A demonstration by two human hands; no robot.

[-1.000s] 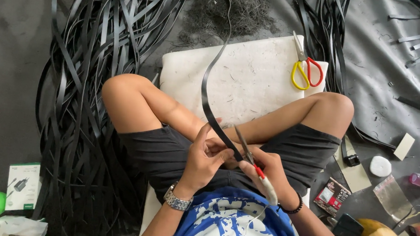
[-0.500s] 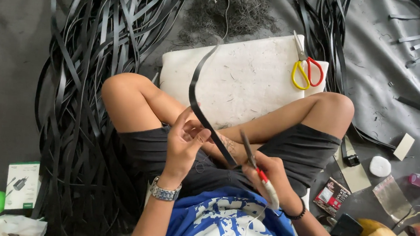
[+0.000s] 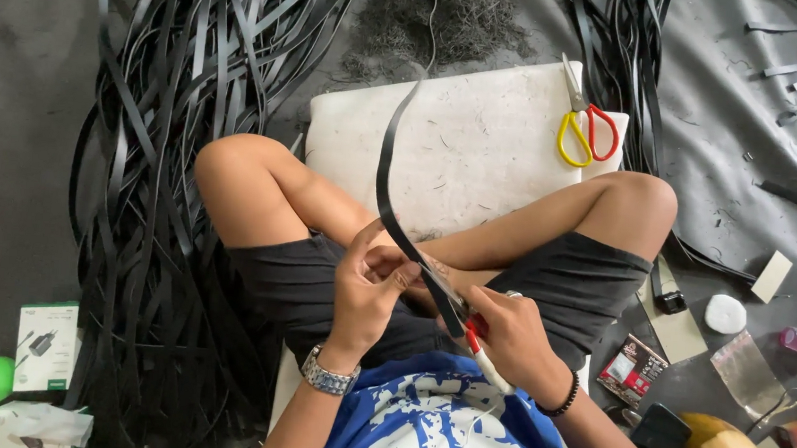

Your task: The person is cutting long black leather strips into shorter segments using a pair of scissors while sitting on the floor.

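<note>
Left hand (image 3: 366, 293) pinches black strip (image 3: 386, 171) near the lap; right hand (image 3: 512, 342) grips a red-handled cutter (image 3: 478, 354). Strip looks light, limp, probably slick: hold close to the cut.

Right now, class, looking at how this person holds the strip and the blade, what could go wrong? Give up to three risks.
1. The left hand pinches the black strip right beside the scissors in the right hand; a slip could nick its fingers.
2. The cutting is done over the lap, so the blade might slip toward a thigh.
3. The strip trails into the pile and could snag, jerking the cut.
</note>
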